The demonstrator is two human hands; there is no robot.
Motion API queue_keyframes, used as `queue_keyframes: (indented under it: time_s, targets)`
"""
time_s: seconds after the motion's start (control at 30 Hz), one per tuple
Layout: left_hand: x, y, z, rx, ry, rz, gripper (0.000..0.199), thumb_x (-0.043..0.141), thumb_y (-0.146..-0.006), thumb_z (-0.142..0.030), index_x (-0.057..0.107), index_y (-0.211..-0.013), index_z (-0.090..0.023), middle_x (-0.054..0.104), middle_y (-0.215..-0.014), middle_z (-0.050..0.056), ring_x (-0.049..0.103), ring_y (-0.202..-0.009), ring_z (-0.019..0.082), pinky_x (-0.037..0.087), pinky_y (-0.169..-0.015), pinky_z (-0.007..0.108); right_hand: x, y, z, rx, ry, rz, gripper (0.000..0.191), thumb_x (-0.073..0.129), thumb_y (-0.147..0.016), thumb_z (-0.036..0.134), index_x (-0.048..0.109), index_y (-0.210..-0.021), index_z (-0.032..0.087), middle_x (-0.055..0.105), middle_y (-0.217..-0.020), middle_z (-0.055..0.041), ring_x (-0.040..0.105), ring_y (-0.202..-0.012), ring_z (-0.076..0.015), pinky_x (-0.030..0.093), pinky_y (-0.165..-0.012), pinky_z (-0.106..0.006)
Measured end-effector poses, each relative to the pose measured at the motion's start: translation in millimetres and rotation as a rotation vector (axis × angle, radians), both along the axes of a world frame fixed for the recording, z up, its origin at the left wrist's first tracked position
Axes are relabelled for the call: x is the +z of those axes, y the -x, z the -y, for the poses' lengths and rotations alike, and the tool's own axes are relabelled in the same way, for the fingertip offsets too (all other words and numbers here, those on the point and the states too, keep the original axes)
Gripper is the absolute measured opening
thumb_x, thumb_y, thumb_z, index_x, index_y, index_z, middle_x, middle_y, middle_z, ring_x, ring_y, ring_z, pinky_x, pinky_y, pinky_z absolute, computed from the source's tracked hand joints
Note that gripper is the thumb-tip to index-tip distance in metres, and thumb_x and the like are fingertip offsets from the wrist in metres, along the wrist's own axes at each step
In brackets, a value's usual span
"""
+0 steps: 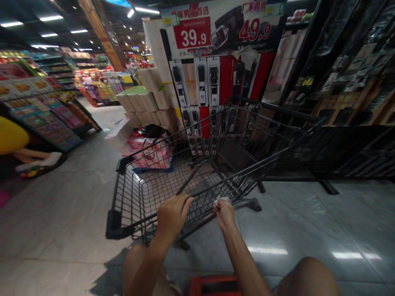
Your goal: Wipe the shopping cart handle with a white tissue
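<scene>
A black wire shopping cart [216, 185] stands in front of me, its basket crossing the middle of the view. My left hand [173, 213] is closed over the cart's near top rim, thumb lying along it. To the right, my right hand [224, 211] pinches a crumpled whitish cloth or tissue [222, 201] beside the cart's near wire side. Whether the cloth touches the wires I cannot tell. Through the mesh, no goods show inside the basket.
Behind the cart stands a rack of packaged belts [201, 82] under price signs. Pink packages [151, 153] with a black bag [152, 130] sit at its left. An orange-red object [214, 285] is between my knees. Display shelves [46, 119] stand at far left.
</scene>
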State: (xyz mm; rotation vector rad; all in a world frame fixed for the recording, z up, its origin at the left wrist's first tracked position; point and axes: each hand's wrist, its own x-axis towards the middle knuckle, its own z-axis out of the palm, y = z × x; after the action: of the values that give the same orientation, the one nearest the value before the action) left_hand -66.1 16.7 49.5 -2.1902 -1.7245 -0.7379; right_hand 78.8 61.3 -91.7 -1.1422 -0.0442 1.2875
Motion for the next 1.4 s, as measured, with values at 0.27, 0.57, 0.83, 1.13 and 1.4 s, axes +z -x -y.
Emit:
queue_keyframes:
  time_s: [0.27,0.57,0.83,1.13,1.4]
  targets:
    - [-1.8,-4,3,0.020,-0.020,-0.016,0.035,0.041,-0.093,-0.039,0.067,-0.079,-0.019,0.070,-0.071,0.003,0.062,-0.066,0.015,0.040,-0.060,0.026,30.9,-8,4,-0.110,-0.153,0.210,0.025,0.067,-0.056,0.027,0.055,-0.075,0.018,0.061,-0.067,0.0034,0.057,-0.057,-0.0101,0.050,-0.051,-0.022]
    - [-2.9,-6,3,0.012,-0.025,0.006,0.031,0.045,-0.091,-0.037,0.067,-0.080,-0.019,0.070,-0.071,0.001,0.062,-0.065,0.014,0.040,-0.059,0.026,-5.2,-13,2,-0.143,-0.080,0.322,0.020,0.063,-0.055,0.026,0.053,-0.071,0.018,0.057,-0.059,0.0050,0.053,-0.053,-0.0097,0.048,-0.050,-0.023]
    - [-4.7,-5,2,0.008,-0.011,-0.019,0.030,0.046,-0.091,-0.037,0.068,-0.081,-0.019,0.070,-0.072,0.002,0.062,-0.066,0.014,0.041,-0.060,0.026,-66.6,-4,6,-0.045,0.128,0.114,0.023,0.064,-0.046,0.021,0.053,-0.065,0.018,0.060,-0.054,0.0059,0.055,-0.047,-0.0098,0.044,-0.041,-0.020]
    - [-4.3,-6,2,0.025,-0.002,0.009,0.032,0.045,-0.091,-0.040,0.069,-0.083,-0.019,0.070,-0.071,0.002,0.062,-0.066,0.014,0.041,-0.060,0.026,-88.7,-7,21,0.090,0.102,0.053,0.021,0.070,-0.050,0.018,0.050,-0.055,0.019,0.057,-0.049,0.0043,0.055,-0.044,-0.0104,0.046,-0.038,-0.020]
    - [-2.4,-16,1,0.045,0.059,0.036,0.032,0.043,-0.092,-0.038,0.069,-0.091,-0.020,0.071,-0.080,0.004,0.062,-0.073,0.015,0.042,-0.064,0.027,-66.1,-12,2,0.006,0.126,0.021,0.017,0.066,-0.048,0.015,0.052,-0.056,0.018,0.057,-0.051,0.0057,0.057,-0.049,-0.0102,0.051,-0.047,-0.023]
